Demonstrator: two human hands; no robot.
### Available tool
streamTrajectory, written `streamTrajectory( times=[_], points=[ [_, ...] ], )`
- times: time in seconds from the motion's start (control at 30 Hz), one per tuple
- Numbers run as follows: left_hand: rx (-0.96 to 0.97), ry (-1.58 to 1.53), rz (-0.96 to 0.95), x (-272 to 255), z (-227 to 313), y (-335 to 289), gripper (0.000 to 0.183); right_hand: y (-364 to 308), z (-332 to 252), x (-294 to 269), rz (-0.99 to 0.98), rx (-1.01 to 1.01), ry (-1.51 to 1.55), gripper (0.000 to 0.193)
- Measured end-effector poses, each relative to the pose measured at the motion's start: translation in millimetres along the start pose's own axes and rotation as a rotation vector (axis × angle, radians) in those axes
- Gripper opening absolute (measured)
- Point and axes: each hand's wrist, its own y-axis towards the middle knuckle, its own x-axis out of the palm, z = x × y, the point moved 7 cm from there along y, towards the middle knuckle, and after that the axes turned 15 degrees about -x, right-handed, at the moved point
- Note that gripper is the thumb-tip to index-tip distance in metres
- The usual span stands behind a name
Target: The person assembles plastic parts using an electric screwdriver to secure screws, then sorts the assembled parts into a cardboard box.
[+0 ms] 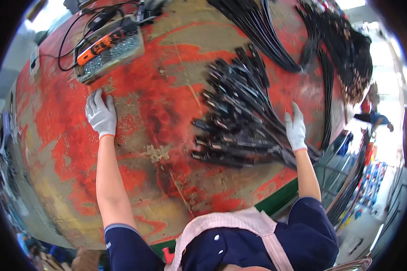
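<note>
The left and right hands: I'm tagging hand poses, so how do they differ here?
The left hand is near the box of small metal parts; the right hand is beside the pile of black cables. More bare forearm shows behind the left hand than behind the right hand. Both wear white gloves with orange cuffs.

The flat worktable [68, 158] is red, blotched with worn tan and brown and smudged with blackish stains; its edge [278, 198] is green. The left hand [101, 116] and right hand [295, 130] wear white fabric gloves [105, 124] with orange cuffs. The slim bundled cables [244, 97] are black, their ends flecked copper. The long tool [98, 48] is orange and black, the small metal screws [124, 47] silver. The shirt [303, 230] is navy, the apron [233, 220] pale pink.
</note>
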Motion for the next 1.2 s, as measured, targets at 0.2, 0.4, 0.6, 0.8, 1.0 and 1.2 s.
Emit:
streamTrajectory(
  times=[0.2,0.4,0.6,0.8,1.0,1.2],
  points=[
    [0.129,-0.422,-0.027,-89.9,130.0,-88.2,0.051,16.9,14.3,40.4,0.029,-0.050,0.186,0.053],
    [0.709,-0.721,-0.519,-211.5,315.9,-269.4,0.034,40.2,-9.4,70.6,0.175,-0.024,0.231,0.051],
    [1.028,-0.656,-0.458,-153.0,354.9,-377.4,0.046,12.4,-26.2,93.3,-0.168,0.075,0.446,0.074],
    [1.078,-0.364,-0.281,-133.6,347.9,-348.2,0.051,-33.4,-50.4,93.6,-0.362,0.053,0.582,0.092],
    [1.019,-0.267,-0.347,-135.6,300.8,-372.9,0.058,-58.9,-89.9,97.2,-0.482,0.023,0.598,0.090],
    [0.977,-0.291,-0.384,-164.9,251.0,-380.8,0.057,-89.2,-143.4,99.2,-0.598,-0.069,0.672,0.099]
  ],
)
